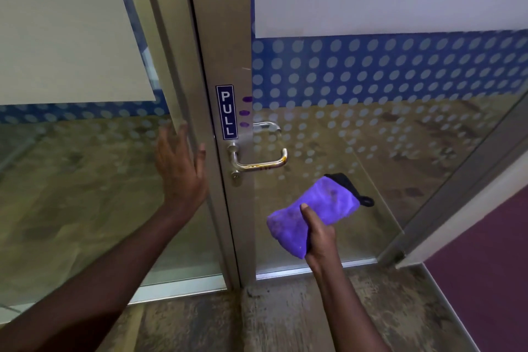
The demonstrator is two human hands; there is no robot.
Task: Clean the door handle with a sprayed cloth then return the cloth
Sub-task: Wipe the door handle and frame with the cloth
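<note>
Glass door; right hand [318,233] fingers grip purple cloth [311,214], lever handle [258,161] up-left; left hand [181,164] fingers spread. Wrap fully, wipe along.

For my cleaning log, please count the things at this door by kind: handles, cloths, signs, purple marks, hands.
Door handle: 1
Purple cloth: 1
PULL sign: 1
Purple marks: 3
Hands: 2, left hand and right hand
Total: 8
</note>
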